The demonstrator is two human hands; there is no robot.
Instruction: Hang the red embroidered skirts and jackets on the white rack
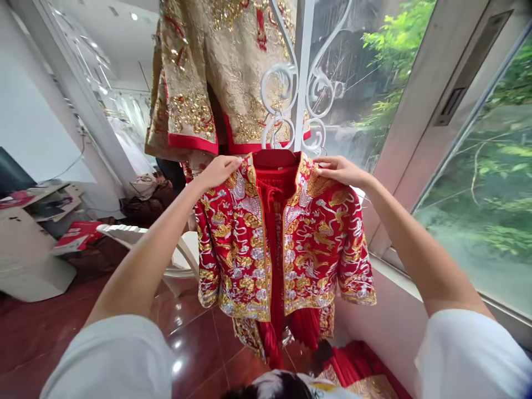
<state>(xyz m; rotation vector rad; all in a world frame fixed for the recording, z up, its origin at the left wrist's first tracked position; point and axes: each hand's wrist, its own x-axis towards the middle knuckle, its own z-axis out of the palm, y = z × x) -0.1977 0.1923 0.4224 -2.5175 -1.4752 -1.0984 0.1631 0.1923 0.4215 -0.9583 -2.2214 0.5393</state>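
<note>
A red jacket with dense gold and silver embroidery hangs on a hanger, its front open down the middle. My left hand grips the jacket's shoulder on the left, close to the stand collar. At the opposite shoulder, my right hand has its fingers closed on the cloth. Inside the jacket a red pleated skirt shows, and its embroidered panels and tassels hang below the hem. Both thumbs are partly hidden.
A white scrolled metal rack bears the hanger. Behind hangs a beige-gold embroidered garment with red trim. A white chair and a desk stand left; a window is right. Red fabric lies low at right.
</note>
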